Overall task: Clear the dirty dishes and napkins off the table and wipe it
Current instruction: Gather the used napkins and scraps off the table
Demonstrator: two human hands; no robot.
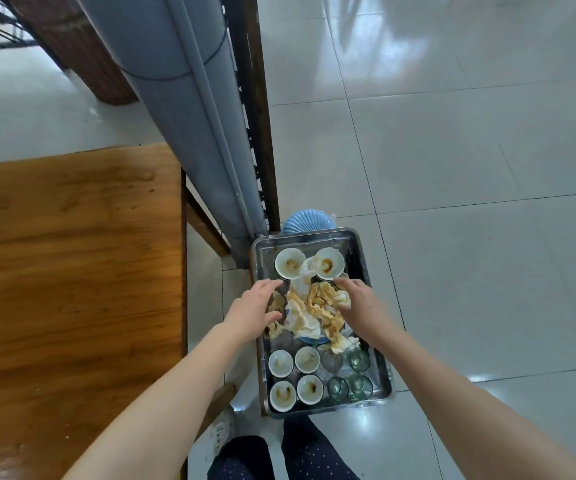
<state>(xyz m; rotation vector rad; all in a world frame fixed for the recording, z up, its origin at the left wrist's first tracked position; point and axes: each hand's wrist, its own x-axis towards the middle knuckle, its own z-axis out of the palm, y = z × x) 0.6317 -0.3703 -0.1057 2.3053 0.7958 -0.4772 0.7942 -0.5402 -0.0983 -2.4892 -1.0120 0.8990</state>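
Dirty dishes and napkins gathered in a metal tray [359, 251], set on the floor [470, 168] just right of the wooden desk [72, 254] and its right edge. Heap of stained, crumpled napkins [314, 310] at tray centre, partly covering a blue plate [309, 339]. Two soiled white bowls [290, 263] side by side at the far end of the tray; four smaller white bowls [307, 359] in a square at the near left corner; four clear glasses [360, 386] at the near right corner. Left hand [253, 306] over the left side of the heap, fingers [271, 284] spread and loosely curved, holding nothing visibly. Right hand [357, 303] on the right side of the heap, fingers [343, 282] extended, thumb touching the napkins; whether any napkin is actually gripped cannot be told. Blue ribbed object [305, 220] beyond the far edge of the tray, partly hidden. Desk top bare and glossy. Dotted dark trouser legs [300, 455] at the near edge.
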